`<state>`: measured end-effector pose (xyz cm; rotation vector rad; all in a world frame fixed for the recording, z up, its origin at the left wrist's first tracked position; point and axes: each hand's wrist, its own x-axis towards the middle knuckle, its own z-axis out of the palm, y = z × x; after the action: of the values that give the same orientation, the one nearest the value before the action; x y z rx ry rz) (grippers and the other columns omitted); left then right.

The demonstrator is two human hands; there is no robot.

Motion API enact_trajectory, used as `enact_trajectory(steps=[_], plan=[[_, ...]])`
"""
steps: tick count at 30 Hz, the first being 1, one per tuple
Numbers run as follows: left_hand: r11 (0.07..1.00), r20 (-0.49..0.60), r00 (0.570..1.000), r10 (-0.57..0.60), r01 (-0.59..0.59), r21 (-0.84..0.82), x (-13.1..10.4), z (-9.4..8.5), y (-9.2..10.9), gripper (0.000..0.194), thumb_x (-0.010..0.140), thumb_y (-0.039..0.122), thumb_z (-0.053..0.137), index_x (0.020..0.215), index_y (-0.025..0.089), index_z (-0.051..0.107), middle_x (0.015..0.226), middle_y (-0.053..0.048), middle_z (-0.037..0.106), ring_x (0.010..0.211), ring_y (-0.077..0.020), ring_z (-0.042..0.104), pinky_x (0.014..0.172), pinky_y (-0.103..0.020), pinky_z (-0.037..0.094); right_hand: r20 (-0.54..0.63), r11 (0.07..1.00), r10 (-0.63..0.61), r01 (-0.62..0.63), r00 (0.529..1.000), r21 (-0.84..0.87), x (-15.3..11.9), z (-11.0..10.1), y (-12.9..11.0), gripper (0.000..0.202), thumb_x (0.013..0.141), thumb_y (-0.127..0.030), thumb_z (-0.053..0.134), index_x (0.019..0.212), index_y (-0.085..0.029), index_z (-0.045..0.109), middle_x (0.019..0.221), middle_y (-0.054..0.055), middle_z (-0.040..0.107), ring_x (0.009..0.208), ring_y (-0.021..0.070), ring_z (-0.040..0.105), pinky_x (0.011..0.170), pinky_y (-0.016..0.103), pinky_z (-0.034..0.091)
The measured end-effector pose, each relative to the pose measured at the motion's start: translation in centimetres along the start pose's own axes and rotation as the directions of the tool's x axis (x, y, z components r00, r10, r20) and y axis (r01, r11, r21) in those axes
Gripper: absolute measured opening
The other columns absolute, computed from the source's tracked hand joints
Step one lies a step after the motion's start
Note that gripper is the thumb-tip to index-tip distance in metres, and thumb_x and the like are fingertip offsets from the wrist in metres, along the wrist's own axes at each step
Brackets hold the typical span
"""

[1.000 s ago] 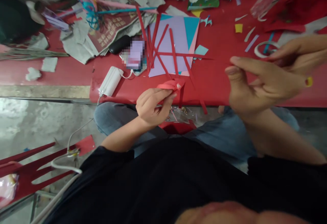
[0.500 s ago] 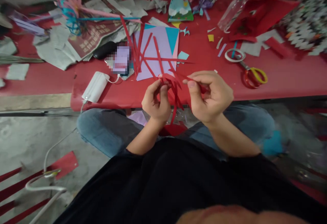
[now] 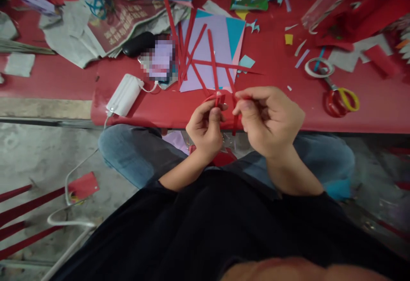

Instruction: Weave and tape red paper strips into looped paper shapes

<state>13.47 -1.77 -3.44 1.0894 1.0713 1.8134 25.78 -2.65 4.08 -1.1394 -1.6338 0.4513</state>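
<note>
My left hand (image 3: 205,129) pinches a small looped red paper strip (image 3: 217,98) at the front edge of the low red table (image 3: 272,59). Close beside it, my right hand (image 3: 269,118) grips another end of red paper strip (image 3: 236,123) that hangs down over the table edge. The two hands almost touch. Just beyond them several loose red strips (image 3: 213,63) lie crossed over a lilac paper sheet (image 3: 218,42) with blue and pink sheets under it.
Red-and-yellow scissors (image 3: 340,99) and a tape roll (image 3: 315,67) lie at the right. A white power bank (image 3: 124,95), a black case (image 3: 139,44) and crumpled newspaper (image 3: 105,29) sit at the left. A clear bottle (image 3: 326,1) lies back right. Red strips (image 3: 28,206) lie on the floor.
My right hand came in from the far right, away from the tape roll, and joined my left hand on the red strips. The view shifted, and the scissors came into sight.
</note>
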Motion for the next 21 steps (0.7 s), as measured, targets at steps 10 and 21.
enact_trajectory(steps=[10,21], plan=[[0.980,0.022,0.981,0.193,-0.194,0.049,-1.2,-1.0,-1.5,0.021,0.116,0.044,0.061,0.124,0.028,0.072,0.112,-0.004,0.083,0.094,-0.0172,0.082,0.086,-0.040,0.070,-0.105,0.892,-0.376,0.328,0.921,-0.311,-0.5,-0.4,0.2,0.055,0.103,-0.009,0.072,0.147,-0.041,0.080,0.115,0.000,0.088,0.095,0.0231,0.087,0.085,0.036,0.073],[0.927,0.080,0.959,0.273,-0.285,0.246,-2.5,-3.2,-2.9,0.031,0.115,0.050,0.058,0.114,0.027,0.078,0.092,-0.006,0.078,0.086,-0.0220,0.077,0.084,-0.046,0.068,0.029,0.862,-0.286,0.271,0.958,-0.428,-1.7,-1.6,0.3,0.023,0.099,-0.036,0.084,0.121,-0.041,0.084,0.104,-0.002,0.089,0.085,0.0261,0.084,0.075,0.042,0.071]])
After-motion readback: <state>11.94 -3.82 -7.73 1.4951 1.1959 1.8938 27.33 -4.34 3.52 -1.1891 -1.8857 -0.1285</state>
